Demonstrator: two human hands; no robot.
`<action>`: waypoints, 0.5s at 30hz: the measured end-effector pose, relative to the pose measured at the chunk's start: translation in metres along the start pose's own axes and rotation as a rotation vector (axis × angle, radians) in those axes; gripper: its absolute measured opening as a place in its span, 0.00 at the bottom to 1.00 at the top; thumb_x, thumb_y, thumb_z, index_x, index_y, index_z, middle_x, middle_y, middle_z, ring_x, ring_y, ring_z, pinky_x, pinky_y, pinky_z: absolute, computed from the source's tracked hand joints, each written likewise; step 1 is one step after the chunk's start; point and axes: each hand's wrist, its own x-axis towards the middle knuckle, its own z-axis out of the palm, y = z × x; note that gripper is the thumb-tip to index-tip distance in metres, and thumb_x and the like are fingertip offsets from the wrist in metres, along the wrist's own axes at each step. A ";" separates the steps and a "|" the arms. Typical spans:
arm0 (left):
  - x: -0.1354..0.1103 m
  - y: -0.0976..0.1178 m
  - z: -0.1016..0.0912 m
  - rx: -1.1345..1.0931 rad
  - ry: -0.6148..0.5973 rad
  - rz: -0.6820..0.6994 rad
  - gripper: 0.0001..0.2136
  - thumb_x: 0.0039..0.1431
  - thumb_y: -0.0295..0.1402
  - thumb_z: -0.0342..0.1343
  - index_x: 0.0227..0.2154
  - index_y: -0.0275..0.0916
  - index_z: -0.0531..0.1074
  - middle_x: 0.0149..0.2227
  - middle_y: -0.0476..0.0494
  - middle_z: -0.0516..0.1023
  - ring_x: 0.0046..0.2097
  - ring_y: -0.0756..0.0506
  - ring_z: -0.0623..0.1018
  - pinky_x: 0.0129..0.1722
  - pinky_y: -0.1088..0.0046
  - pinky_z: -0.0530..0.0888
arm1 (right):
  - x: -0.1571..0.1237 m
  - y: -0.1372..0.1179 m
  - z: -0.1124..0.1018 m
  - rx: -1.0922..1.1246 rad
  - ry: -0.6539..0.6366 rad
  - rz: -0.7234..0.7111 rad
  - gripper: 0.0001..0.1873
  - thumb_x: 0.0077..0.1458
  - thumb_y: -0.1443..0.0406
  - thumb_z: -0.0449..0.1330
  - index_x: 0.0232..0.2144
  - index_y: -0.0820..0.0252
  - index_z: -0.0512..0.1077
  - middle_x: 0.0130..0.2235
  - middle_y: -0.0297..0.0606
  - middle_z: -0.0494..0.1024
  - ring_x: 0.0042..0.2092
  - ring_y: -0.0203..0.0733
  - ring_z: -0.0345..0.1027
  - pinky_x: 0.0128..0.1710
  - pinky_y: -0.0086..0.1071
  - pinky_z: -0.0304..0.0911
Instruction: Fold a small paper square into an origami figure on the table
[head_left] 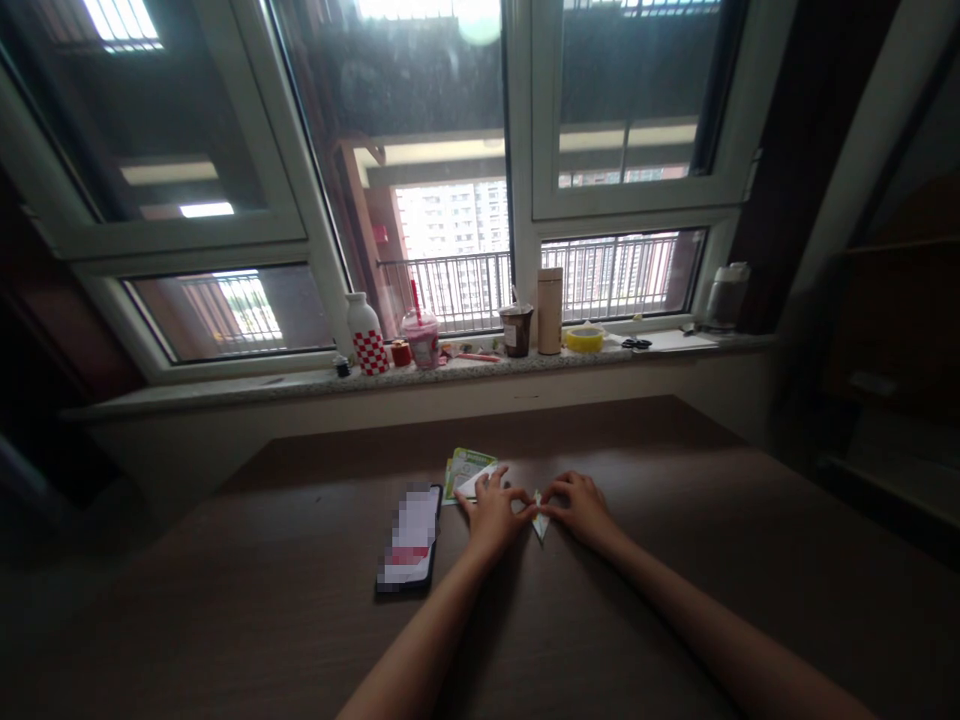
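Between my two hands is a small folded piece of paper (541, 527), white with some yellow-green, tapering to a point toward me. My left hand (495, 508) pinches its left side with thumb and forefinger, the other fingers spread out over some green-and-white printed sheets (471, 464). From the other side, my right hand (576, 503) pinches the paper's right edge, its fingers curled. The fingertips hide the upper part of the paper. Left of my left hand a phone (409, 540) lies face up, its screen blurred out.
The brown table (637, 620) reaches toward a stone windowsill (315, 380). On the sill stand a checkered bottle (367, 335), a pink drink cup (421, 340), a dark cup (516, 332), a tan flask (550, 312), a yellow tape roll (584, 340) and black scissors (636, 343).
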 end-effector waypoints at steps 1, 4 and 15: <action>0.000 0.000 0.000 0.002 0.000 0.002 0.10 0.53 0.50 0.59 0.35 0.56 0.79 0.65 0.53 0.58 0.66 0.31 0.51 0.56 0.27 0.38 | 0.000 0.000 0.000 0.001 -0.002 0.003 0.09 0.48 0.54 0.66 0.32 0.49 0.79 0.44 0.38 0.73 0.50 0.47 0.63 0.51 0.37 0.56; 0.000 0.000 -0.001 0.014 0.010 0.035 0.10 0.54 0.49 0.59 0.35 0.55 0.78 0.64 0.53 0.59 0.66 0.30 0.51 0.55 0.26 0.38 | 0.001 -0.001 0.000 -0.001 -0.008 0.016 0.09 0.48 0.55 0.67 0.32 0.49 0.79 0.44 0.38 0.73 0.50 0.48 0.63 0.51 0.37 0.56; -0.001 -0.001 0.001 0.008 0.033 0.084 0.06 0.54 0.44 0.60 0.34 0.53 0.78 0.64 0.54 0.60 0.66 0.31 0.52 0.55 0.26 0.39 | -0.002 -0.003 0.000 -0.020 -0.007 -0.014 0.05 0.50 0.59 0.65 0.32 0.49 0.79 0.45 0.37 0.74 0.50 0.47 0.62 0.52 0.37 0.55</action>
